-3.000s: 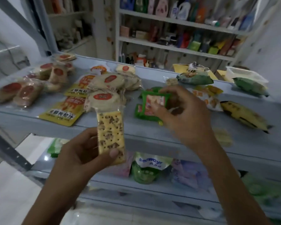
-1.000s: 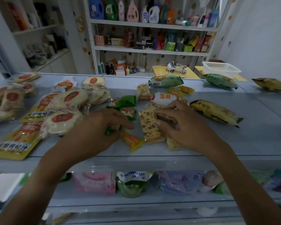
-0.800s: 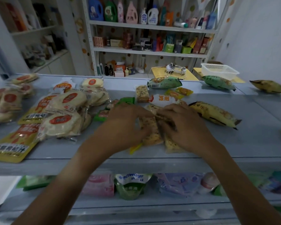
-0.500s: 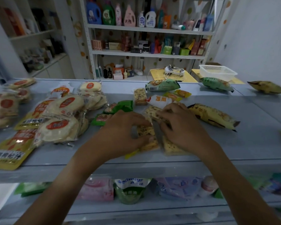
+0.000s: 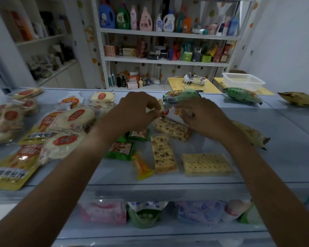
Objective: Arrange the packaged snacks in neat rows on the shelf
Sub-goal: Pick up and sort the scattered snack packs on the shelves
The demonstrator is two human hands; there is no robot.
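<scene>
White-orange packet (image 5: pixel 173 112): glossy, label blurred, pinched by left hand (image 5: pixel 137 111) and right hand (image 5: pixel 203 118); speckled crackers (image 5: pixel 163 154) on shelf (image 5: pixel 284 157).

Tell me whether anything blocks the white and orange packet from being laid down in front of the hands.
Yes. Both the left hand and right hand hold the white and orange packet directly above a speckled cracker pack lying at an angle on the shelf. That pack fills the spot below.

Pale speckled crackers (image 5: pixel 163 155), green packets (image 5: pixel 120 148), grey-blue shelf (image 5: pixel 284 157).
</scene>
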